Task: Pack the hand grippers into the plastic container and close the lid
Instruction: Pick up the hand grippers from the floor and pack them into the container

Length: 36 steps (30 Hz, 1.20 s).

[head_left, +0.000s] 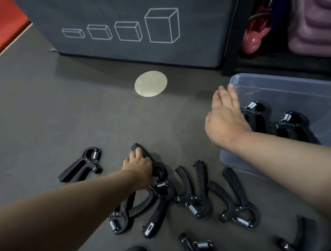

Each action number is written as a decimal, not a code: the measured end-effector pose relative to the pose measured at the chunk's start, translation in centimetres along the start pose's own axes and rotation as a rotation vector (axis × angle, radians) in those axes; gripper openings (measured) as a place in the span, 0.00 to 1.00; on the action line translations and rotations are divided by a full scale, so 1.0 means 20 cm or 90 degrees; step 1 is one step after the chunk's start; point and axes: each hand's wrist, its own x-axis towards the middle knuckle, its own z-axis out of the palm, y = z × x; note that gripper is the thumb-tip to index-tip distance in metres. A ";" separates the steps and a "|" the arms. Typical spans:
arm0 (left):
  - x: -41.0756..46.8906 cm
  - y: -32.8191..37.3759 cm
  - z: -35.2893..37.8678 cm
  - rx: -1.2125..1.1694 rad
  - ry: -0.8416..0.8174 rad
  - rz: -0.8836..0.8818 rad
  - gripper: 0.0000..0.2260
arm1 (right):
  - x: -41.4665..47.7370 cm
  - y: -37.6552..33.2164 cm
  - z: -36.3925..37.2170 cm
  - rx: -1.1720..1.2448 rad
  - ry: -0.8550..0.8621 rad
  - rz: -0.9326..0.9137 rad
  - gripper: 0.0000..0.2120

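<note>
Our left hand clasps a gripper at six o'clock; right hand slack by the bin at three; we'd best lift it untangled.

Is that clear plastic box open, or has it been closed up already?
Open. Nothing covers the plastic container; two hand grippers lying inside are plainly visible from above.

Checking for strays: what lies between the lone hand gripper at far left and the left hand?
Only bare grey floor separates the lone hand gripper from the left hand, as the head view shows.
</note>
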 end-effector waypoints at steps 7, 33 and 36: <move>0.04 -0.07 0.00 0.111 0.066 0.169 0.29 | 0.00 0.00 0.00 -0.010 -0.002 -0.003 0.31; -0.05 0.25 -0.65 -1.213 -0.264 0.026 0.24 | 0.02 0.09 -0.01 0.150 -0.004 -0.080 0.27; -0.09 0.36 -0.72 -1.250 -0.263 0.126 0.18 | 0.06 0.12 -0.02 0.310 -0.024 -0.076 0.23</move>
